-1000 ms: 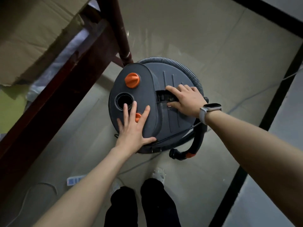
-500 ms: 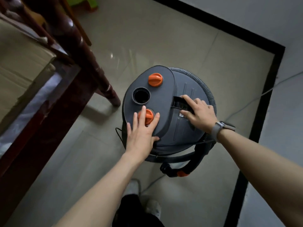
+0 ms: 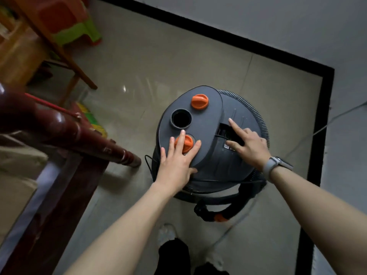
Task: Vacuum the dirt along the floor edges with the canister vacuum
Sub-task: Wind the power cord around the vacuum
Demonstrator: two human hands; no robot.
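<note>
At 6 o'clock stand the person's shoes (image 3: pixel 168 234). Just beyond, at centre, the canister vacuum (image 3: pixel 210 143) sits on the tiled floor (image 3: pixel 139 62). The left hand (image 3: pixel 176 161) lies flat on its lid, fingers straight over the near one of 2 orange knobs (image 3: pixel 187 143). The right hand (image 3: pixel 248 143), at 3 o'clock, reaches loosely spread fingers into the recessed handle (image 3: pixel 226 132), gripping nothing yet. The ribbed hose (image 3: pixel 256 114) flexes; the drum looks rigid and bulky, best lifted by that handle.
</note>
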